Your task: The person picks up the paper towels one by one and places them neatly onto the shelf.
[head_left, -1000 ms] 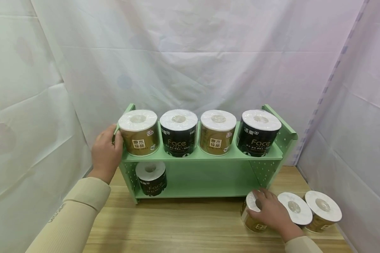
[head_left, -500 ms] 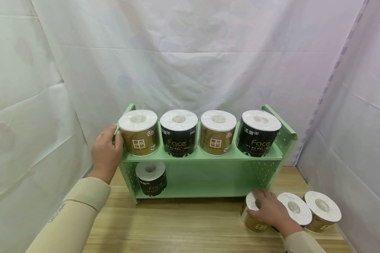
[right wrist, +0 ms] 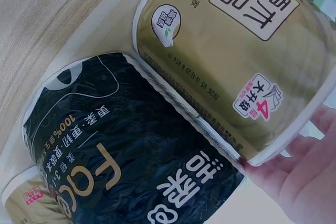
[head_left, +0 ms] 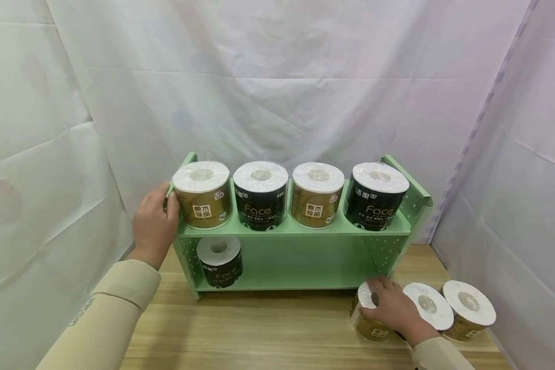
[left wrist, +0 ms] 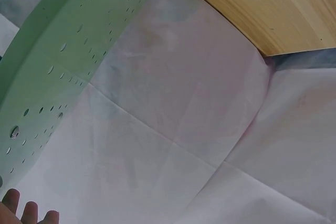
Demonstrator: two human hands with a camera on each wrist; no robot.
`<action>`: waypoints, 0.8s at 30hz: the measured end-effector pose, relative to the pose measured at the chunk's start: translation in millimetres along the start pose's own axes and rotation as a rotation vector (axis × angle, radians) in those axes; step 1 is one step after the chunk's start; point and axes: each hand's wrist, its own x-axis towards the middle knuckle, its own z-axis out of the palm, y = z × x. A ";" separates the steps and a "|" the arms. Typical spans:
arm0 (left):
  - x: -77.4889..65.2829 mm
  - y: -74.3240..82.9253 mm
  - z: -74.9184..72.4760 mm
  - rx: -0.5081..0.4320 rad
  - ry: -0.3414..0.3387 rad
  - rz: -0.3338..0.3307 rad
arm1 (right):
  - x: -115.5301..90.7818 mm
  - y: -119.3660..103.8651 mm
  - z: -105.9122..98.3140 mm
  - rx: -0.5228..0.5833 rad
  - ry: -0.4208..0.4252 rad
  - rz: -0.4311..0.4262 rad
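A green two-tier shelf [head_left: 305, 259] stands on the wooden table. My left hand [head_left: 155, 221] holds its left side panel near the top; in the left wrist view several fingertips [left wrist: 30, 212] show beside the perforated panel [left wrist: 63, 51]. At the shelf's front right, my right hand [head_left: 393, 306] grips a gold-wrapped toilet paper roll [head_left: 367, 321] from above, covering part of its top. That roll [right wrist: 236, 61] stands upright against a black-wrapped roll [right wrist: 126, 145] in the right wrist view. Behind the hand are the black roll's white top [head_left: 429, 306] and another gold roll [head_left: 469, 308].
Along the upper tier stand a gold roll [head_left: 203, 205], a black roll [head_left: 260, 205], a gold roll [head_left: 317, 205] and a black roll [head_left: 374, 205]. One black roll [head_left: 220, 270] sits at the lower tier's left end. White cloth [head_left: 277, 77] surrounds the wooden table [head_left: 250, 334].
The head view has shifted very slightly. Both hands keep their places, the left at the shelf's side and the right on the gold toilet paper roll.
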 end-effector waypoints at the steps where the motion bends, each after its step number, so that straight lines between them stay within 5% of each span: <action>1: -0.1 -0.1 -0.1 0.001 0.000 0.001 | 0.3 -0.1 0.3 0.001 0.002 -0.002; 24: -0.7 -0.9 0.7 0.001 0.005 0.012 | 5.2 -2.4 3.8 -0.046 0.092 -0.057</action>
